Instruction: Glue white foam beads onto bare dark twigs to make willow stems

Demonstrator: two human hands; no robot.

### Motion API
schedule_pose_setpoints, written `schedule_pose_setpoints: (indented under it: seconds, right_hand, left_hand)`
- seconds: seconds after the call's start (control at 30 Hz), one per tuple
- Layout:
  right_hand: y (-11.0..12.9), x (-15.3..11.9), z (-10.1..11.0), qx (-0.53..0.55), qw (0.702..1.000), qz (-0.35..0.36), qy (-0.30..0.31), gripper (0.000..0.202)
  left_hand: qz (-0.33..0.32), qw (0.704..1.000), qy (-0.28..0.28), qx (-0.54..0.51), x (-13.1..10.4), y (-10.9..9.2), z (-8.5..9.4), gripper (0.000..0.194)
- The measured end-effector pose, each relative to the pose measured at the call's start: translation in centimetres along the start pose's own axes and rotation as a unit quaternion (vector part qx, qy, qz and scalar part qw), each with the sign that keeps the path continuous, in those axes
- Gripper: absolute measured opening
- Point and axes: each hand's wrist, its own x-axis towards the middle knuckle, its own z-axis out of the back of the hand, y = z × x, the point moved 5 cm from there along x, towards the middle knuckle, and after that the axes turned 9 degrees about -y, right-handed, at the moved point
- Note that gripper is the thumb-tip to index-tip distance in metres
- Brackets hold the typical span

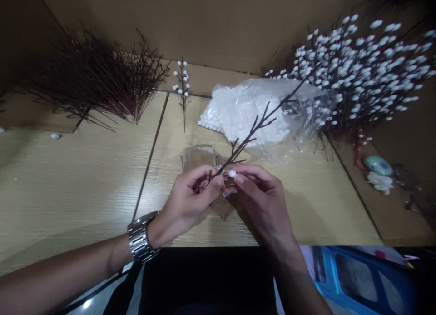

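Pale wood tabletop [85, 178] at a craft bench, where we hold a bare brown twig [254, 131] at centre frame; its long axis climbs from our fingers toward the upper right, across a clear bag of white beads [238, 112]. Our left hand [187, 203] pinches the twig's lower end; our right hand [262, 201] pinches one white bead [232, 173] between thumb and forefinger, just right of that end and touching a side shoot. Bare twigs [98, 85] lie upper left, beaded branches [361, 69] upper right, one beaded sprig [182, 85] at top centre
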Motion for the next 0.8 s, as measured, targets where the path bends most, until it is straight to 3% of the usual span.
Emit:
schedule_pose_setpoints:
  seconds: [0.47, 0.8]
  right_hand:
    - [0.11, -0.16, 0.05, -0.011, 1.0, 0.024, -0.005, 0.014]
    - [0.91, -0.93, 0.08, -0.088, 0.991, 0.092, -0.049, 0.014]
  left_hand:
    - [-0.003, 1.0, -0.004, 0.022, -0.06, -0.29, 0.12, 0.027]
    - [0.023, 0.999, 0.01, 0.02, -0.06, -0.03, -0.13, 0.026]
